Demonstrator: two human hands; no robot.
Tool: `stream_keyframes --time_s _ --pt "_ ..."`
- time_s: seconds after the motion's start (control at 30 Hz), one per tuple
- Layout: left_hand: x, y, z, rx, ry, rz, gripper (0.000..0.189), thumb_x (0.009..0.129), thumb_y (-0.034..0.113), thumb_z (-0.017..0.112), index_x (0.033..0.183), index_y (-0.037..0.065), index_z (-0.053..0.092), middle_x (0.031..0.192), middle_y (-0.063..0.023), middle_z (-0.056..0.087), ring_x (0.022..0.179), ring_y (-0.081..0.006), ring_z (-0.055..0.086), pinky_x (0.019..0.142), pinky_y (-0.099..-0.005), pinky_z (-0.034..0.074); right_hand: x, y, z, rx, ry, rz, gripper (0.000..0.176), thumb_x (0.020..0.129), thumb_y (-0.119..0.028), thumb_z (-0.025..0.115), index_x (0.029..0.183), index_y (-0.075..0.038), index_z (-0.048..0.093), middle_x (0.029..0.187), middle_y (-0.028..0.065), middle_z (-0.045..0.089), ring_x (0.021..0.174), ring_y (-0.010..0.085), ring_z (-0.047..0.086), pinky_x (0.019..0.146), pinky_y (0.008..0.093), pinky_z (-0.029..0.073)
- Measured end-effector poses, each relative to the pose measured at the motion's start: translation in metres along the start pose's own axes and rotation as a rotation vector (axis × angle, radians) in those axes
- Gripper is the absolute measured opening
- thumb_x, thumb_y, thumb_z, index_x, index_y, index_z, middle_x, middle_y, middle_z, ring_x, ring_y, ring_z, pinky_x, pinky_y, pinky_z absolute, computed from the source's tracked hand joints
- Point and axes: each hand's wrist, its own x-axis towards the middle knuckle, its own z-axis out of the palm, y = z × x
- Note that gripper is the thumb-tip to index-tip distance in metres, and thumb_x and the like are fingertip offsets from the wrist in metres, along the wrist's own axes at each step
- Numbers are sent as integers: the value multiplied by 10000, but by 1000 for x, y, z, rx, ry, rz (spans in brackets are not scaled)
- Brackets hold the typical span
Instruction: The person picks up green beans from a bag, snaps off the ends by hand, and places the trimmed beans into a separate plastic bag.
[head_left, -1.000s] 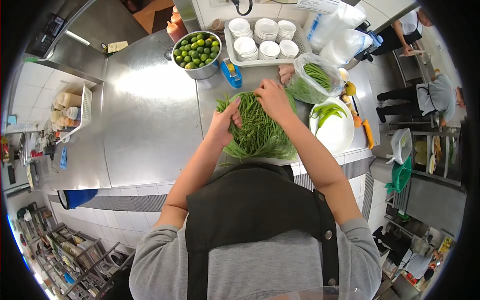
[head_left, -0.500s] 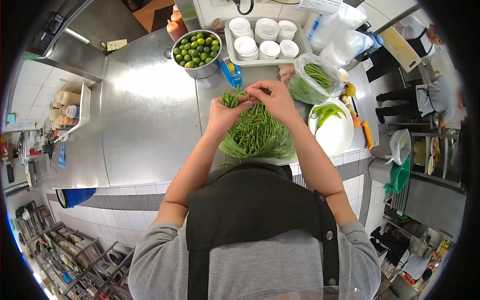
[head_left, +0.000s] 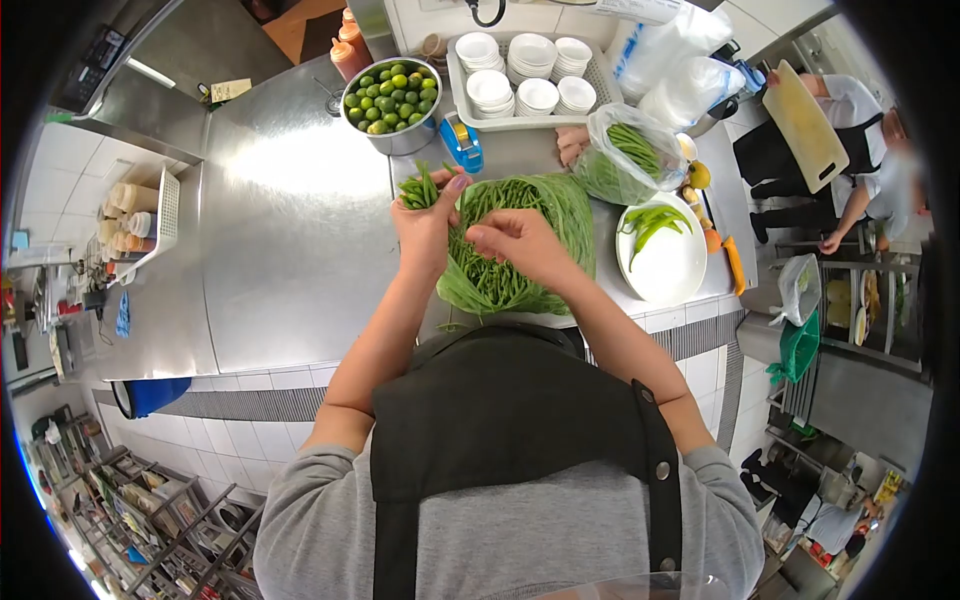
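My left hand point(head_left: 424, 232) is closed around a small bunch of green beans point(head_left: 416, 192), whose tips stick up past the fingers. Just to its right, my right hand point(head_left: 525, 243) hovers over a large heap of green beans point(head_left: 540, 203) in an opened green-tinted plastic bag point(head_left: 578, 235). Its thumb and fingers are pinched together; whatever lies between them is too small or hidden to make out. A blue tape dispenser point(head_left: 461, 145) stands beyond my hands. A white plate point(head_left: 672, 272) with long green chili peppers point(head_left: 655, 228) sits right of the bag.
A metal bowl of limes point(head_left: 392, 100) and a tray point(head_left: 610, 95) of stacked white cups stand behind. A clear bag of green beans point(head_left: 632, 150) and an orange-handled tool point(head_left: 734, 266) lie right. The steel counter point(head_left: 300, 230) extends left. A person at right holds a cutting board point(head_left: 805, 125).
My hands have moved apart: the left went left with its green beans, the right came down over the heap. At the right, the person and cutting board have shifted closer.
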Motion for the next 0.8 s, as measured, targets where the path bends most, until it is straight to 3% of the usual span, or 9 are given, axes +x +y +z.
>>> stream_keyframes --time_s 0.13,0.23,0.33,0.43,0.53,0.63,0.73,0.8 --pt "-4 3 4 28 32 46 209 889 84 779 1042 -45 722 891 -67 741 586 -51 516 522 -210 395 4 8 24 193 105 79 208 971 -215 704 905 -18 703 765 3 670 705 54 585 621 226 452" --pt "-1 -8 1 -26 124 132 196 896 87 776 1032 -39 712 920 -77 737 575 -50 499 517 -209 387 5 17 35 105 266 -105 139 921 -128 735 885 -1 691 746 31 654 657 119 591 605 279 462" --pt "4 -13 -6 -66 228 65 192 906 90 769 1038 -31 699 966 -92 732 559 -50 481 511 -208 380 -7 1 30 -498 383 -804 74 861 -27 728 918 -18 683 838 87 648 748 246 625 656 341 496" --pt "15 -20 -22 -112 238 4 192 914 94 760 1046 -27 690 960 -89 725 574 -56 483 515 -218 385 -20 -4 29 -506 192 -817 139 811 6 728 924 -29 655 863 113 599 839 331 606 711 389 506" --pt "14 -21 -26 -160 161 -19 183 919 106 756 1037 -19 691 927 -81 714 601 -63 496 528 -226 393 -16 27 5 -719 75 -504 170 791 -32 764 914 -45 647 897 96 575 895 317 598 786 409 497" --pt "10 -14 -27 -333 75 -283 181 910 65 724 1060 -9 652 947 -114 692 694 -152 620 595 -256 507 -19 41 -21 -1008 97 -234 229 755 -85 807 936 -48 671 968 98 558 960 313 564 861 439 463" --pt "5 -17 -25 -463 -15 -456 191 919 43 671 1088 17 585 989 -143 666 756 -216 647 662 -269 577 0 46 -45 -1084 405 -317 208 773 -146 798 924 -85 668 1048 82 540 1028 294 552 887 461 451" --pt "-1 -19 -15 -403 -34 -471 191 918 33 670 1081 22 572 997 -149 670 767 -222 652 669 -274 590 6 45 -62 -1177 427 -383 205 777 -149 795 932 -94 672 1036 76 538 1020 288 551 879 458 451"
